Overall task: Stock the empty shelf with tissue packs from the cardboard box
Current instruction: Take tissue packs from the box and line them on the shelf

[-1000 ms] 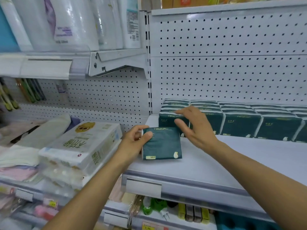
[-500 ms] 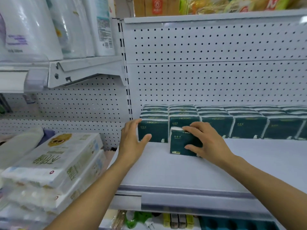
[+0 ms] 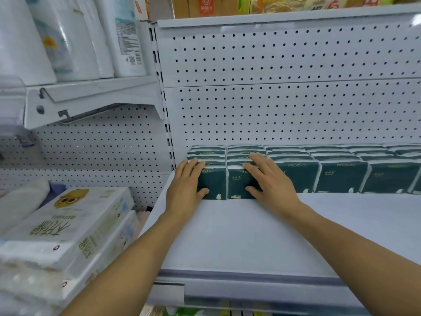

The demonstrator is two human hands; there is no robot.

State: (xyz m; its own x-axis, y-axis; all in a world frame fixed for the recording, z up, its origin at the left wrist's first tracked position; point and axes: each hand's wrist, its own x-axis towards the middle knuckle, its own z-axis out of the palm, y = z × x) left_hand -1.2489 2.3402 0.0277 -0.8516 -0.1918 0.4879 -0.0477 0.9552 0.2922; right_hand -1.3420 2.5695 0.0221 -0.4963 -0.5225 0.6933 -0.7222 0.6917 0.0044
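A: Near edge first. The shelf (image 3: 239,238) is showing a bare white deck from its front rail back to the stock; both forearms are reaching across it.

B: Hands?

A: The left hand (image 3: 185,188) is lying against the left side of the far-left front tissue pack (image 3: 213,183), fingers extended over its top corner, thumb pressing the front face. The right hand (image 3: 267,181) is lying flat on the second front pack (image 3: 239,184), fingers straight, thumb low on the face. Neither is curling round anything; both are pressing.

B: Step in hand?

A: I am judging it as seating: squaring the two left-end packs flush with the row of packs (image 3: 341,176) running right along the pegboard back panel (image 3: 284,110). The cardboard box is not in view.

B: Next move?

A: Probably letting go and reaching for more stock; the near half of the shelf is waiting to be filled. New packs need to be set upright, faces forward, touching the existing front.

B: Legible writing?

A: Pack tops are reading "COMFORTABLE", upside-down from here. Small pale characters on the faces, too fine to read. On the left, the white bundle (image 3: 68,226) is carrying green characters and an owl-like motif. Paper rolls (image 3: 68,37) above are showing a barcode label, text unreadable.
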